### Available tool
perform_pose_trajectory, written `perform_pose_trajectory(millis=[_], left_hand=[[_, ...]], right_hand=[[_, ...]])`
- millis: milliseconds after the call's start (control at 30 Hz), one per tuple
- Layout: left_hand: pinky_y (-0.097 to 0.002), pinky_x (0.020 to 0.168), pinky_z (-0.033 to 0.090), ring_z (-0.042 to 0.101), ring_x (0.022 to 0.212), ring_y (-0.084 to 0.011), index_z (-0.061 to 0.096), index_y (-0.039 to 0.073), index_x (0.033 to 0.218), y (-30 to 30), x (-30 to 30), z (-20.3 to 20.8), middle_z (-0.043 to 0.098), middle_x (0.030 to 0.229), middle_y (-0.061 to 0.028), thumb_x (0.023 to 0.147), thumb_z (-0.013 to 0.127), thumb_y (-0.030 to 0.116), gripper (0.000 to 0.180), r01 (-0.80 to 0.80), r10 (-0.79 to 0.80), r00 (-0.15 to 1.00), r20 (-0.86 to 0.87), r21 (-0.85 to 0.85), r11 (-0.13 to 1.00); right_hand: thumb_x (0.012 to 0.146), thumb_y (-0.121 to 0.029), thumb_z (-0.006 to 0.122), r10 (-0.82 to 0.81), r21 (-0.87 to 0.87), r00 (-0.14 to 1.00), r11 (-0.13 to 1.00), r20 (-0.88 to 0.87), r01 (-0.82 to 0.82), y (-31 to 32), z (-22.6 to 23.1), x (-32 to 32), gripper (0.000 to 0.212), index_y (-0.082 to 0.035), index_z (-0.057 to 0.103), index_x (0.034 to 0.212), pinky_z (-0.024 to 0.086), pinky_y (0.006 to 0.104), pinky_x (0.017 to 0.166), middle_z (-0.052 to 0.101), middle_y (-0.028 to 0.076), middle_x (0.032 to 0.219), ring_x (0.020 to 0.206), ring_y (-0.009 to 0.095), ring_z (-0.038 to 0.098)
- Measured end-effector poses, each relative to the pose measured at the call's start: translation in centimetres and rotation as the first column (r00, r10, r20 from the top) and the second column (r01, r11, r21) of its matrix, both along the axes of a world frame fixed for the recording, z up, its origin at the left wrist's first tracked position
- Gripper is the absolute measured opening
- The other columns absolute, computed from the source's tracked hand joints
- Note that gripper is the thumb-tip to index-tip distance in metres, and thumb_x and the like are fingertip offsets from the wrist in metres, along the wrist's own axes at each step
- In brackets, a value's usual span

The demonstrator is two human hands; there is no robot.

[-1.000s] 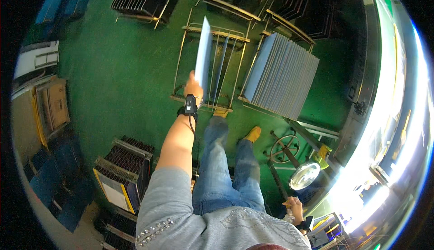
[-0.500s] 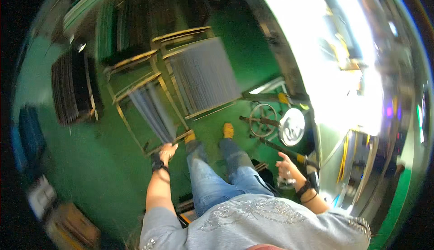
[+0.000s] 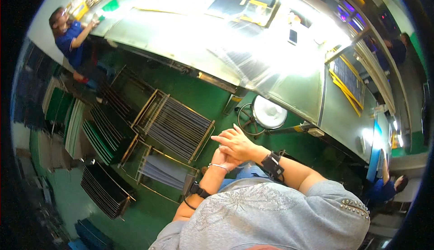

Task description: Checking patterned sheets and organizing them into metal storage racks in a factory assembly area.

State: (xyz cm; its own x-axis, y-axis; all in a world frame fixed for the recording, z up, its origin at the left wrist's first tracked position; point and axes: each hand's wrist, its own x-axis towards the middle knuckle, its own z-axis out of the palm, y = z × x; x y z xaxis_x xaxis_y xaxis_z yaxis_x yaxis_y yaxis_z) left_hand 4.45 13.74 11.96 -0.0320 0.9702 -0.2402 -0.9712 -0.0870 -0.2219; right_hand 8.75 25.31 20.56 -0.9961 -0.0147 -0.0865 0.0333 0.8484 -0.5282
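My right hand (image 3: 242, 146) lies across my left hand (image 3: 228, 161) in front of my body. The right fingers are stretched out over the left, with the thumb raised. Most of my left fingers are hidden underneath; no held thing shows in either hand. A black strapped device sits on each wrist, and the left also wears a bracelet. Beyond the hands stands a rack of dark grey panels (image 3: 178, 123). Just left of my left forearm is a lower rack with grey-blue sheets (image 3: 165, 172).
A long, brightly lit worktable (image 3: 296, 95) runs ahead, bearing a phone (image 3: 293, 36) and yellow-edged panels (image 3: 348, 83). Under its edge stands a round stool (image 3: 269, 113). More racked black panels (image 3: 103, 190) stand left. One person (image 3: 74, 42) works far left, another (image 3: 384, 189) at right.
My hands were apart, the left by the grey-blue sheets and the right near the stool; now they have come together. The view has turned, bringing the worktable and both people in.
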Motion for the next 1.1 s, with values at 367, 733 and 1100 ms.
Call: perform_pose_trajectory(millis=[367, 733, 1100], left_hand=[[-0.0259, 0.049, 0.049, 0.053, 0.055, -0.0148, 0.056, 0.007, 0.091, 7.1, -21.8, -8.3, 0.053, 0.067, -0.0054, 0.082, 0.05, 0.004, 0.011, -0.858, 0.258, 0.512, -0.819, -0.502, 0.11], [-0.0364, 0.104, 0.026, 0.035, 0.124, -0.0284, 0.035, 0.0, 0.131, 23.3, -35.7, -11.6, 0.035, 0.138, -0.0129, 0.086, 0.024, 0.065, 0.08, -0.794, 0.06, 0.597, -0.8, -0.579, 0.186], [-0.0416, 0.097, 0.032, 0.045, 0.112, -0.0335, 0.045, -0.003, 0.12, 24.8, -32.6, 1.7, 0.048, 0.119, -0.0201, 0.084, 0.06, 0.027, 0.049, -0.878, -0.596, -0.455, -0.661, 0.222, 0.424]], right_hand=[[0.075, -0.03, 0.066, -0.401, 0.046, 0.895, 0.908, -0.198, 0.417, 22.3, -4.9, -0.2, 0.052, -0.005, 0.051, 0.117, 0.036, 0.0429, 0.095, 0.05, 0.017, 0.118, 0.11, 0.036, 0.045], [0.061, -0.044, 0.074, -0.341, 0.303, 0.94, 0.898, 0.022, 0.319, 27.1, -7.3, -4.2, 0.092, -0.007, 0.033, 0.134, 0.02, 0.0517, 0.104, 0.016, 0.028, 0.14, 0.129, 0.046, 0.017], [0.078, -0.007, 0.056, -0.442, -0.002, 0.849, 0.887, -0.292, 0.461, 30.6, -2.0, -6.1, 0.018, -0.005, 0.059, 0.096, 0.05, 0.0335, 0.069, 0.064, 0.01, 0.086, 0.079, 0.026, 0.062]])
